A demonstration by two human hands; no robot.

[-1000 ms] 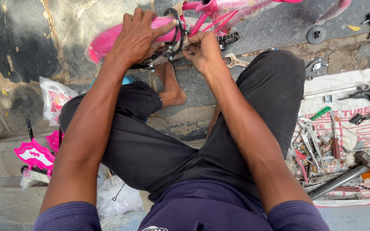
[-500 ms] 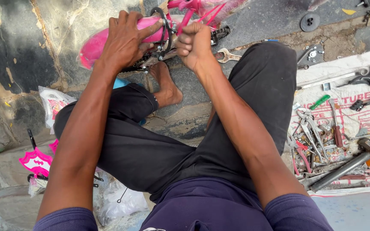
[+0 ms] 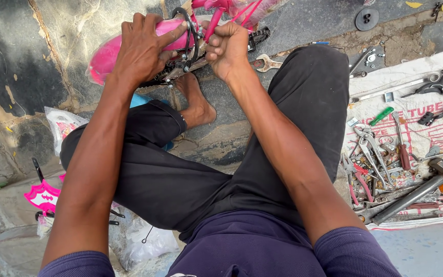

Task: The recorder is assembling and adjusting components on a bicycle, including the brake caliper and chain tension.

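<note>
A small pink bicycle lies on the stone ground at the top of the head view. My left hand (image 3: 142, 48) grips its pink chain guard (image 3: 103, 56). Just to the right, my right hand (image 3: 227, 48) is closed in a fist around a thin pink frame tube (image 3: 212, 28) beside the black chainring (image 3: 185, 36). A piece of chain (image 3: 257, 36) shows to the right of my fist. My bare foot (image 3: 196, 102) rests on the ground just below the bicycle, and my legs in black trousers are spread under my arms.
An open-ended wrench (image 3: 265, 62) lies near my right knee. On a printed sack (image 3: 426, 123) at right lie several tools: a hammer (image 3: 421, 190), pliers, a screwdriver and spanners. A pink plastic plate (image 3: 42, 196) and clear bags (image 3: 62, 125) lie at left.
The view has tilted, so the bicycle and both hands sit slightly lower in frame. Both hands keep their hold on the bicycle; my right fist has tightened around the pink tube.
</note>
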